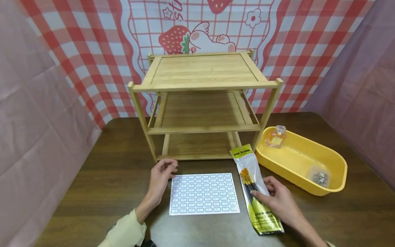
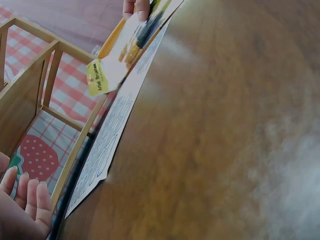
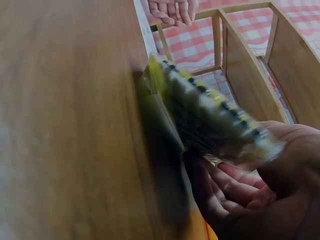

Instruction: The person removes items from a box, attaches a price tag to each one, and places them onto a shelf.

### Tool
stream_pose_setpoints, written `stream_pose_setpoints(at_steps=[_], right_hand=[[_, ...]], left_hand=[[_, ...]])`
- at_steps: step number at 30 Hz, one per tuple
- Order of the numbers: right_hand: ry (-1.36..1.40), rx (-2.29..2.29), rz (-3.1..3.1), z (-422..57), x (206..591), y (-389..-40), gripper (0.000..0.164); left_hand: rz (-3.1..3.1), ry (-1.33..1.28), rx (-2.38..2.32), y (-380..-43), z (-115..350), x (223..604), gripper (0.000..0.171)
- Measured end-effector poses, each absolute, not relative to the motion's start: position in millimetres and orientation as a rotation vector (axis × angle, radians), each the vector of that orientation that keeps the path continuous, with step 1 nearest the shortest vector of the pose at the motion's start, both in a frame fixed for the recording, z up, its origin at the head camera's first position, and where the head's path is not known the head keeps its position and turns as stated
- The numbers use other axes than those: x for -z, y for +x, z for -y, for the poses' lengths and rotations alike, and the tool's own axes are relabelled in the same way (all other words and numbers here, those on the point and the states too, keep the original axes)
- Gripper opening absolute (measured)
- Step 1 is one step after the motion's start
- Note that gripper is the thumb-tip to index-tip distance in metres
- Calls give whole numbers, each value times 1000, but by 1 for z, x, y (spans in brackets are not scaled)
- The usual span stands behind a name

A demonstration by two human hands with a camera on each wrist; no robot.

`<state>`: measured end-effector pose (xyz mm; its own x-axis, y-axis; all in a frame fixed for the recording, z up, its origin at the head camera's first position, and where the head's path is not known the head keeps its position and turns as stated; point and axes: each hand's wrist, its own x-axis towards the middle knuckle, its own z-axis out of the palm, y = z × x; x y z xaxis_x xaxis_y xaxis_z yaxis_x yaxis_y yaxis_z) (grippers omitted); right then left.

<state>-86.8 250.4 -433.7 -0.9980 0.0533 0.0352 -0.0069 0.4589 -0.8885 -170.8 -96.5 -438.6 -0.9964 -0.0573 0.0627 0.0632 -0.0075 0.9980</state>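
Observation:
My right hand (image 1: 279,199) pinches the right side of a clear and yellow packet of artist brushes (image 1: 265,218), thumb on its front. In the right wrist view the packet (image 3: 210,110) is tilted above the table, its bottom end toward the camera. Several brushes with orange bristles and dark handles show through the plastic. Left of it lies a white sheet of blue-framed labels (image 1: 203,193). At that sheet's upper left corner is my left hand (image 1: 160,176), fingers loosely bent. The left wrist view shows nothing held in those fingers (image 2: 31,197).
A three-level wooden shelf (image 1: 203,85) stands behind the label sheet. To the right, a yellow basin (image 1: 337,168) holds a pink perfume bottle (image 1: 276,139) and a small clear bag of grey metal pieces (image 1: 320,177). Checkered cloth (image 1: 92,68) hangs behind the brown table (image 1: 102,192).

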Motion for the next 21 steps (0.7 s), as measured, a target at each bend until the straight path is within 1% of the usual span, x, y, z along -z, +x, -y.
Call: stream_pose_setpoints(at_steps=[12,21], right_hand=[[-122,-1242,2775,-247,431,-85,38],[-170,-938,2911,-249,425,-82,53]], left_hand=[[2150,-9,2187,-170,97,440,19],[2159,-7,2169,-170,100,439,17]])
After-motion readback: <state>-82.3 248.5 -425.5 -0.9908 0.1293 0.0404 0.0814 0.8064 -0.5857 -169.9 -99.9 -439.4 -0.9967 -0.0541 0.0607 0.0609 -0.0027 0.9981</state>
